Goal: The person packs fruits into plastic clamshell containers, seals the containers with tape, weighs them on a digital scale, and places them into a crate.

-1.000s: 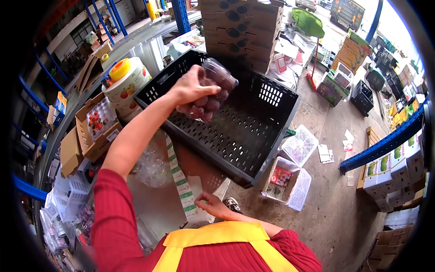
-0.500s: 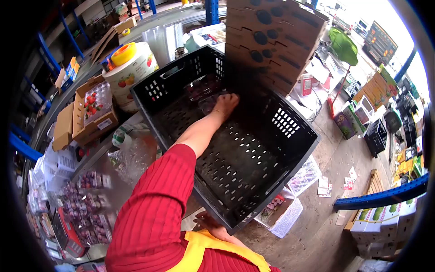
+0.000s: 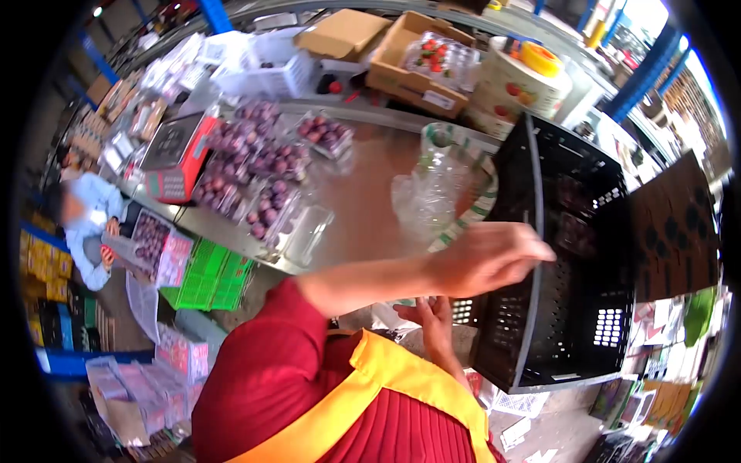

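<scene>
My left hand (image 3: 494,258), somewhat blurred, is over the near side wall of the black crate (image 3: 532,309), its fingers loosely bent and slightly apart with nothing visible in them. Lower down, my right hand (image 3: 434,318) is near my body, fingers apart and empty. Inside the crate, in shadow, lie clear packs of dark round fruit (image 3: 575,235). Left of the crate are crumpled clear plastic (image 3: 428,201) and a curled strip of green-and-white labels (image 3: 485,202). Several clear packs of purple fruit (image 3: 266,158) sit farther left on the table (image 3: 363,193).
Behind the table stand a box of strawberries (image 3: 417,73), a label roll (image 3: 517,85) and a white basket (image 3: 266,73). A red-and-black device (image 3: 177,158) is left of the packs. Green crates (image 3: 208,274) are below. Another person (image 3: 93,220) is at far left. Cartons (image 3: 675,231) stand right.
The view has swung left towards the fruit packs. My left hand has let go of the fruit pack, now in the crate, and come back out over its side. My right hand stays low, near my body.
</scene>
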`<move>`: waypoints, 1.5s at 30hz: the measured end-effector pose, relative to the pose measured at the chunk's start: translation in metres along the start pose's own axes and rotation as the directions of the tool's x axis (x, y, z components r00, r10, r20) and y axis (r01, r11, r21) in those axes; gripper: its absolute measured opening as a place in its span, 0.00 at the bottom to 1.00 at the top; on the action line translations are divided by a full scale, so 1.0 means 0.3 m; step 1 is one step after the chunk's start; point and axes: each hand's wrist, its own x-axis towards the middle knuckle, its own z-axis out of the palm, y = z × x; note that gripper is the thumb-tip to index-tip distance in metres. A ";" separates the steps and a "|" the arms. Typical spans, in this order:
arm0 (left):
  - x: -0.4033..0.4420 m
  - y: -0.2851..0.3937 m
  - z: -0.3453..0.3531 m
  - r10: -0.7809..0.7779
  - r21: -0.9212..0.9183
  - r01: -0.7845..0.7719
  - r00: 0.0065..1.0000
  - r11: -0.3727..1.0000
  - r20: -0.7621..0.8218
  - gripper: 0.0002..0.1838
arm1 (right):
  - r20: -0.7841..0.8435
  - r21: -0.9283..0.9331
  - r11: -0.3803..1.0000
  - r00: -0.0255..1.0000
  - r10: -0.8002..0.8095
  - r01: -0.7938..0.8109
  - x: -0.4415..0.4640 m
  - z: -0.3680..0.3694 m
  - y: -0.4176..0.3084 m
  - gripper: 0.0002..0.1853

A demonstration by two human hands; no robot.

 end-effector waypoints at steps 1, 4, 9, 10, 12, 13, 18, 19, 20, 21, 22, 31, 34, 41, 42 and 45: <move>-0.158 0.026 -0.135 -0.183 0.052 0.189 0.979 0.981 -0.094 0.16 | 0.034 -0.021 0.999 0.999 0.036 -0.035 0.025 0.043 0.001 0.18; -0.671 0.096 -0.535 -0.546 0.215 0.730 0.643 0.649 -0.537 0.16 | 0.124 -0.037 0.996 0.988 0.088 -0.084 0.111 0.167 0.049 0.18; -1.506 0.096 -1.187 -0.409 0.050 0.969 0.149 0.242 -0.900 0.16 | 0.093 -0.108 0.994 0.995 -0.016 0.026 0.324 0.344 0.233 0.18; -1.467 0.118 -1.203 -0.522 -0.164 0.955 -0.012 0.247 -0.853 0.21 | 0.054 -0.105 0.993 0.997 -0.048 0.054 0.371 0.367 0.270 0.18; -1.326 0.169 -1.179 -0.403 0.558 0.829 0.521 0.029 -0.752 0.26 | -0.030 -0.145 0.987 0.997 -0.071 0.066 0.442 0.408 0.312 0.18; -1.218 0.210 -1.154 -0.412 0.656 0.748 0.630 0.096 -0.658 0.30 | -0.069 -0.166 0.983 0.994 -0.090 0.078 0.464 0.426 0.318 0.18; -1.335 0.101 -1.184 -0.483 0.295 0.906 0.413 0.303 -0.772 0.26 | -0.117 -0.228 0.973 0.990 -0.076 0.047 0.432 0.469 0.349 0.20; -1.350 0.078 -1.222 -0.513 0.256 0.930 0.360 0.264 -0.779 0.23 | -0.127 -0.219 0.976 0.990 -0.054 0.025 0.415 0.473 0.355 0.20; -1.362 0.048 -1.262 -0.542 0.215 0.951 0.305 0.224 -0.783 0.20 | -0.136 -0.211 0.978 0.990 -0.032 0.003 0.399 0.474 0.360 0.21; -1.338 0.040 -1.292 -0.608 0.229 0.941 0.337 0.251 -0.719 0.15 | -0.140 -0.200 0.980 0.990 -0.018 -0.011 0.390 0.469 0.370 0.21; -1.311 0.038 -1.314 -0.657 0.246 0.957 0.283 0.152 -0.699 0.16 | -0.131 -0.202 0.979 0.991 -0.008 -0.019 0.386 0.465 0.371 0.21; -1.202 0.099 -1.206 -0.885 0.228 0.942 0.313 0.245 -0.344 0.10 | -0.076 -0.191 0.982 0.997 -0.002 -0.013 0.400 0.363 0.353 0.21; -1.226 0.149 -1.080 -0.819 0.112 0.963 0.269 0.247 -0.507 0.11 | -0.070 -0.210 0.977 0.997 0.014 -0.029 0.408 0.319 0.319 0.22; -1.104 0.316 -0.962 -0.626 0.120 0.951 0.279 0.285 -0.728 0.12 | -0.018 -0.204 0.979 1.000 0.025 -0.028 0.451 0.242 0.287 0.21; -1.074 0.336 -0.977 -0.587 0.108 0.947 0.274 0.302 -0.761 0.12 | -0.005 -0.210 0.977 1.000 0.025 -0.026 0.459 0.240 0.288 0.21; -1.007 0.391 -1.079 -0.456 0.101 0.932 0.263 0.349 -0.850 0.13 | 0.031 -0.218 0.976 0.999 0.017 -0.010 0.496 0.242 0.307 0.20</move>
